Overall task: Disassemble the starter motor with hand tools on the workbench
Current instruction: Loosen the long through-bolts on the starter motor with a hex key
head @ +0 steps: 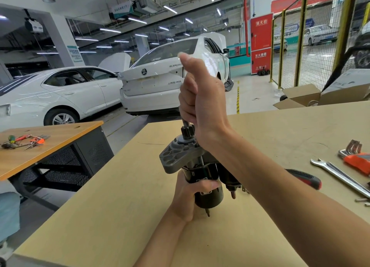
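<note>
The starter motor (208, 188) stands tilted on the tan workbench (120, 216), its black body below and its grey nose housing (176, 156) with the pinion gear (187, 131) on top. My left hand (187, 196) grips the black body from the left. Above it, my right hand (200, 98) is curled round a tool's handle, which the fist hides. A thin metal shaft (201, 160) runs down from the fist beside the pinion into the housing.
A red and black handled tool (306, 178) lies behind my right forearm. Wrenches (340, 176), an orange hex key set (358, 162) and small loose parts (362, 200) lie at the right. A second bench (60, 142) with tools stands left. White cars are parked behind.
</note>
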